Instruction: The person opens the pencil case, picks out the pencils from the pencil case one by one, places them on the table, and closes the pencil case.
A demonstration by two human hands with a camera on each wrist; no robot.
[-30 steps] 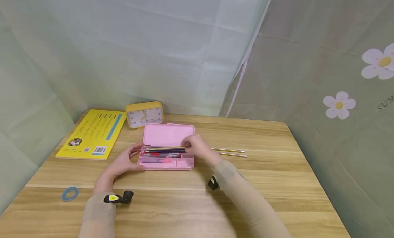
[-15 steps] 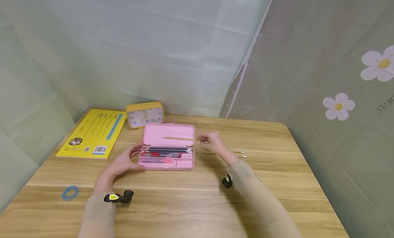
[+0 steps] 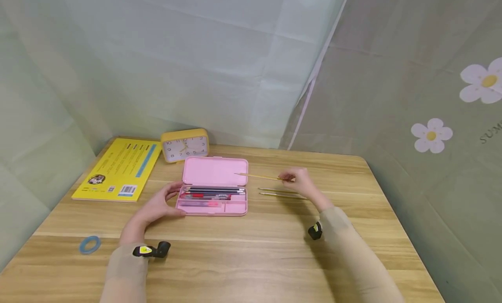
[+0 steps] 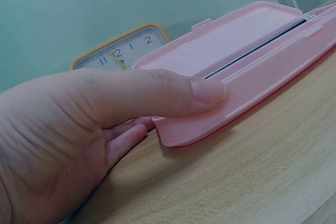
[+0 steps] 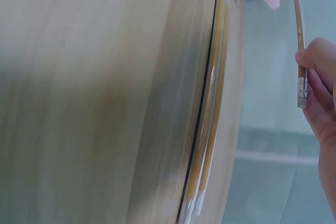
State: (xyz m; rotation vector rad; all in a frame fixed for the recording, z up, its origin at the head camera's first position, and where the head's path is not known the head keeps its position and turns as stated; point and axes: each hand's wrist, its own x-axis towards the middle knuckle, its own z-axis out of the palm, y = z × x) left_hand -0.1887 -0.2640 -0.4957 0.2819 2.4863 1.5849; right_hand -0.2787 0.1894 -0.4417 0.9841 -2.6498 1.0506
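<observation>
Pencil (image 3: 258, 176) juts leftward from the pinching right hand (image 3: 301, 182).

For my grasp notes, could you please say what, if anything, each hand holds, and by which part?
The right hand pinches a yellow wooden pencil near its eraser end; the left hand grips the open pink pencil case at its left end.

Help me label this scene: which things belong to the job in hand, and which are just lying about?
Likely in the job:
yellow pencil in the right hand
two loose yellow pencils
open pink pencil case, gripped by the left hand
pens and dark pencils inside

Probably lying about:
yellow clock
yellow book
blue ring
</observation>
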